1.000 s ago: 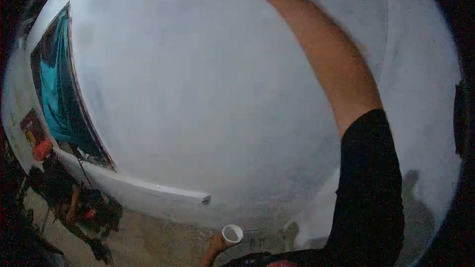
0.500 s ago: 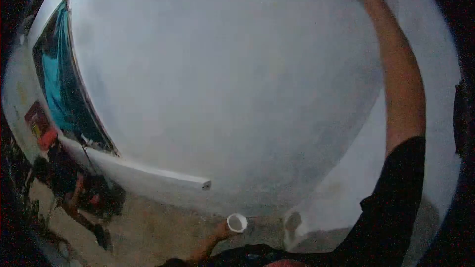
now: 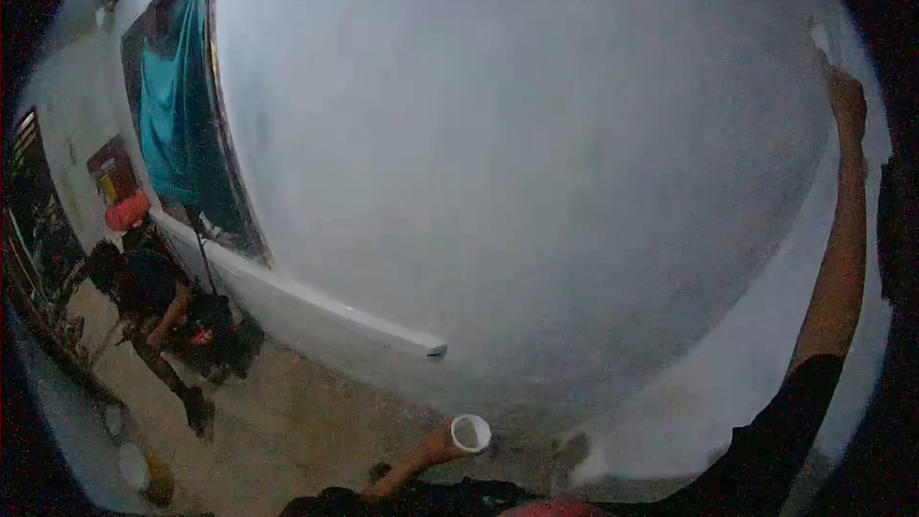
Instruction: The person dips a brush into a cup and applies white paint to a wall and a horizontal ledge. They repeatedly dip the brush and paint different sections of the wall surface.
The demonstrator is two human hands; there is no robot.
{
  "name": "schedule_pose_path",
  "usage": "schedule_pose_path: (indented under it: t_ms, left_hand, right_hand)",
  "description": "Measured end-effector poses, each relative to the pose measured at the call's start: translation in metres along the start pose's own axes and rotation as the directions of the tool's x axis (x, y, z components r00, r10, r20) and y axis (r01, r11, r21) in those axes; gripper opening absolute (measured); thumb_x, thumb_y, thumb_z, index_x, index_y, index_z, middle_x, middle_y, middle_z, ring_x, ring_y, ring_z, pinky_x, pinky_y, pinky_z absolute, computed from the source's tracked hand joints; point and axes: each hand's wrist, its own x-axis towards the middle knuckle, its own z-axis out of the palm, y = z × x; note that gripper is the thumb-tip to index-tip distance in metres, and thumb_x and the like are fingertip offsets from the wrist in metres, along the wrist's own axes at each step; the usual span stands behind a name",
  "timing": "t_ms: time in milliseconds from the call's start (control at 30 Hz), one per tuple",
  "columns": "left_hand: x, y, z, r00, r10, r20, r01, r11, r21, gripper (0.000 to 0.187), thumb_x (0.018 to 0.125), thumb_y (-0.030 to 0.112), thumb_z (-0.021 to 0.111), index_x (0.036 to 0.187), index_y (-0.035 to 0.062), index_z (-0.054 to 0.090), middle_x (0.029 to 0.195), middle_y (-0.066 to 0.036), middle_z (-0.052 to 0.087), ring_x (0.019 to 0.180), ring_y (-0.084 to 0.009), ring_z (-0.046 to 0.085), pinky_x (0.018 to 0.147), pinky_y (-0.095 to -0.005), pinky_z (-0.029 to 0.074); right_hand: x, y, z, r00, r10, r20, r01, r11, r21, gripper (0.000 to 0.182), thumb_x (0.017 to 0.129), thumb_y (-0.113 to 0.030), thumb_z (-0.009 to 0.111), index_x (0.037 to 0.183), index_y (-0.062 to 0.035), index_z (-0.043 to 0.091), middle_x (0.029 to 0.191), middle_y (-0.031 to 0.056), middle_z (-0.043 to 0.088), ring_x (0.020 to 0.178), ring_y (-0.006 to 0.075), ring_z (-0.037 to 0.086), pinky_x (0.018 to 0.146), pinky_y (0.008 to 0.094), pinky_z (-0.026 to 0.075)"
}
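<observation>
My left hand [image 3: 440,445] is low in the view, its fingers wrapped round the side of a white cup-like container [image 3: 470,434] with its round mouth facing up. What the container holds is too dim to make out. My right arm is stretched up along the right side, and my right hand [image 3: 847,99] is closed near the right end of the pale wall [image 3: 517,153]. A small whitish shape [image 3: 819,36] shows just above that hand; whether it is held is too blurred to tell.
At left, a window [image 3: 177,96] with a teal curtain is set in the wall. Below it a white ledge [image 3: 335,311] juts out. Another person [image 3: 148,292] is low on the brownish floor [image 3: 297,421], beside dark items and a red object [image 3: 127,212].
My right hand has come down and to the right, from the top edge. The view has swung, so window and person sit further right. My left hand still holds the container.
</observation>
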Motion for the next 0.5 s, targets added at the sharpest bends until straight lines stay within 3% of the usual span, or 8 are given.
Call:
schedule_pose_path:
  t_ms: [133,267,367,400,433,500]
  left_hand:
    - [-0.017,-0.012,-0.057,1.000,0.000,-0.016,0.000,0.999,-0.039,0.084,0.072,0.047,0.087,0.137,0.0053,0.055,0.130,-0.018,0.064,0.123,-0.0351,0.060,0.103,-0.0479,0.049]
    - [-0.036,-0.044,-0.135,0.998,0.006,-0.061,-0.009,0.998,-0.054,0.084,0.072,0.047,0.087,0.137,0.0052,0.054,0.130,-0.018,0.064,0.123,-0.0352,0.060,0.103,-0.0480,0.049]
    - [-0.051,-0.063,-0.196,0.996,0.008,-0.091,-0.013,0.998,-0.054,0.083,0.072,0.047,0.087,0.137,0.0051,0.054,0.130,-0.018,0.064,0.123,-0.0353,0.060,0.103,-0.0481,0.049]
    - [-0.056,-0.067,-0.218,0.994,0.012,-0.105,-0.017,0.998,-0.052,0.083,0.072,0.046,0.087,0.137,0.0051,0.054,0.130,-0.018,0.064,0.123,-0.0354,0.060,0.103,-0.0482,0.049]
    - [-0.060,-0.070,-0.236,0.993,0.013,-0.117,-0.019,0.999,-0.050,0.083,0.072,0.046,0.087,0.137,0.0050,0.054,0.130,-0.018,0.064,0.123,-0.0354,0.060,0.103,-0.0482,0.049]
    - [-0.070,-0.079,-0.264,0.989,0.022,-0.145,-0.031,0.998,-0.057,0.083,0.073,0.046,0.087,0.137,0.0050,0.054,0.130,-0.018,0.064,0.123,-0.0355,0.060,0.103,-0.0483,0.049]
  right_hand:
    - [0.074,-0.127,-0.016,0.985,0.143,0.101,-0.155,0.982,0.113,0.051,0.095,-0.052,0.053,0.103,-0.0041,0.068,0.092,0.0225,0.069,0.085,0.0424,0.068,0.076,0.0537,0.056]
    - [0.132,-0.293,-0.077,0.963,0.225,0.146,-0.257,0.932,0.255,0.043,0.097,-0.038,0.058,0.126,-0.0063,0.064,0.110,0.0222,0.070,0.097,0.0423,0.069,0.080,0.0550,0.056]
    - [0.151,-0.441,-0.162,0.985,0.092,0.149,-0.138,0.929,0.344,0.044,0.096,-0.038,0.059,0.121,-0.0032,0.066,0.114,0.0226,0.069,0.101,0.0404,0.067,0.088,0.0495,0.052]
    - [0.149,-0.501,-0.209,0.977,0.164,0.135,-0.206,0.888,0.411,0.040,0.095,-0.035,0.061,0.117,-0.0014,0.067,0.121,0.0221,0.067,0.109,0.0394,0.065,0.097,0.0463,0.049]
    - [0.152,-0.542,-0.244,0.983,0.019,0.181,-0.120,0.814,0.568,0.033,0.095,-0.029,0.060,0.110,-0.0012,0.068,0.118,0.0233,0.067,0.107,0.0404,0.065,0.093,0.0474,0.051]
    - [0.142,-0.626,-0.302,0.981,-0.099,0.169,-0.038,0.752,0.659,0.033,0.094,-0.029,0.061,0.109,-0.0006,0.068,0.112,0.0228,0.069,0.103,0.0401,0.066,0.088,0.0492,0.053]
